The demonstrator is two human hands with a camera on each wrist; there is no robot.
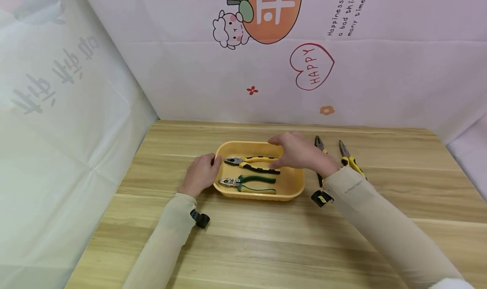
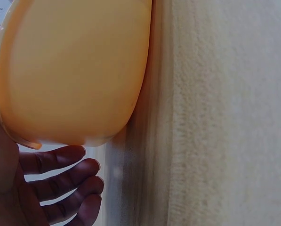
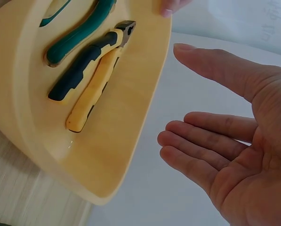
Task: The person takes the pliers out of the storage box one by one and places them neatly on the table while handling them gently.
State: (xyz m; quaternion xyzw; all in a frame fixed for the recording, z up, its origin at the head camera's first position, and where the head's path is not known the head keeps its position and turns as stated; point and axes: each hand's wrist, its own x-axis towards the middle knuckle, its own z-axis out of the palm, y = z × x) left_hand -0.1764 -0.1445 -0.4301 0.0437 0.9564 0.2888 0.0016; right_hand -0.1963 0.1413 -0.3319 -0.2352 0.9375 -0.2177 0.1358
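Observation:
A yellow plastic tray [image 1: 293, 185] holds two pairs of pliers. The yellow-and-black combination pliers [image 1: 262, 169] lie toward its back; the green-handled combination pliers [image 1: 258, 179] lie nearer the front. At the tray's left end my left hand [image 1: 199, 174] holds the rim, thumb over the edge and fingers outside; in the left wrist view those fingers [image 2: 69, 181] curl loosely beside the end wall. Over the tray's back right part hovers my right hand [image 1: 298, 152], thumb spread from the fingers. The right wrist view shows this palm with nothing in it.
Right of the tray, two more pliers lie on the wooden table [image 1: 251, 238]: one dark-jawed pair [image 1: 318, 142], partly behind the right forearm, and yellow-handled long-nose pliers [image 1: 354, 164]. A printed white cloth [image 1: 190, 81] hangs behind the table and along its left side.

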